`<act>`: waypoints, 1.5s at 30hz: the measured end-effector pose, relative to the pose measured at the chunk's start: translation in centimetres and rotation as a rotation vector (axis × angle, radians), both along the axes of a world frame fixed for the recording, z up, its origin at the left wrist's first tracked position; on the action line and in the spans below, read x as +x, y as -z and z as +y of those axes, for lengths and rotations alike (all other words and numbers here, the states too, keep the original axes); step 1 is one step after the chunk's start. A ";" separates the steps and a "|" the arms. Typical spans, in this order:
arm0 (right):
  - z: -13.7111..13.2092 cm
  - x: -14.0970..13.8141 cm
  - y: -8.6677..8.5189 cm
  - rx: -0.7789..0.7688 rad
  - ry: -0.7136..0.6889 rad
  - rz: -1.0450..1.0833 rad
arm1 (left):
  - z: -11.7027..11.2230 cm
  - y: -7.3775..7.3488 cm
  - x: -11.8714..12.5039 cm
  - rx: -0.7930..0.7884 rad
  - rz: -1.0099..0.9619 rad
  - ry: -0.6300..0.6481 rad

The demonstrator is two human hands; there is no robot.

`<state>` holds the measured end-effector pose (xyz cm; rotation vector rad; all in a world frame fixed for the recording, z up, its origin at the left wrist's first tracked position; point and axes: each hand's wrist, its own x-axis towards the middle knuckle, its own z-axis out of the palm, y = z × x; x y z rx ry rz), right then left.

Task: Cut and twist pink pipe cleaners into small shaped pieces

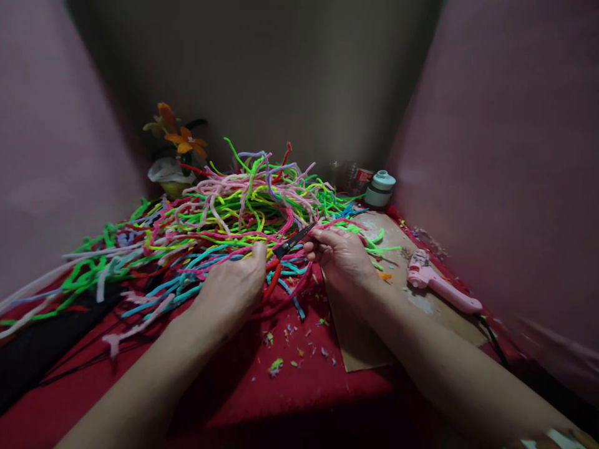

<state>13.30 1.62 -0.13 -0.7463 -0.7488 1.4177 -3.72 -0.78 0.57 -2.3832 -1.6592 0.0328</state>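
Note:
My left hand (236,277) is closed around the red handles of a pair of scissors (294,242), whose dark blades point up and right. The blade tips reach the fingertips of my right hand (339,252). That hand is pinched, apparently on a pink pipe cleaner (344,221) that shows along its upper edge; the exact grip is hidden by the fingers. Just beyond both hands spreads a large tangled pile of pipe cleaners (253,202) in green, pink, yellow, red, blue and white.
A pink hot glue gun (440,288) lies on a cardboard sheet (360,343) at the right. Coloured clippings (276,366) dot the red cloth (224,399). Behind stand orange flowers (185,140) and a light-green-capped bottle (380,188). Pinkish side panels (510,174) flank the table.

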 end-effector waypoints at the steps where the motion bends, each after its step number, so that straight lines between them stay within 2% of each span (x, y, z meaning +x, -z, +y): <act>1: 0.0 0.0 0.0 0.011 -0.005 -0.014 | 0.1 -0.1 -0.2 0.003 -0.009 -0.003; 5: 0.4 0.4 -0.1 0.106 0.034 -0.060 | 0.6 -0.7 -1.6 0.001 -0.025 -0.031; 9: 0.6 0.8 -0.3 0.157 0.119 -0.046 | 1.3 -1.2 -2.9 -0.111 -0.005 0.012; 12: 0.4 0.8 -0.4 0.173 0.138 -0.019 | 1.5 -1.0 -3.1 -0.176 0.012 0.010; 17: 0.1 0.5 -0.5 0.163 0.110 -0.001 | 1.7 -0.2 -2.8 -0.236 -0.035 0.077; 20: 0.0 0.1 -0.4 0.135 0.067 0.030 | 1.7 -0.2 -2.4 -0.199 -0.220 0.140; 25: -0.5 -0.8 0.5 0.113 -0.037 0.039 | 1.1 -0.2 -0.3 -0.143 -0.827 0.234; 27: -0.7 -1.1 0.9 0.098 -0.072 0.017 | 0.7 0.1 0.4 -0.090 -0.850 0.273; 30: -0.9 -1.3 1.1 0.091 -0.123 0.014 | 0.3 0.5 0.7 0.008 -0.738 0.296; 34: -0.9 -1.4 0.9 0.092 -0.127 0.020 | 0.1 0.4 0.8 0.000 -0.689 0.306; 41: -0.4 -1.3 0.9 0.097 -0.070 0.015 | 0.1 0.0 0.9 -0.268 -0.920 0.239; 45: 0.1 -0.8 0.8 0.103 -0.011 0.027 | 0.6 0.0 0.6 -0.359 -1.017 0.212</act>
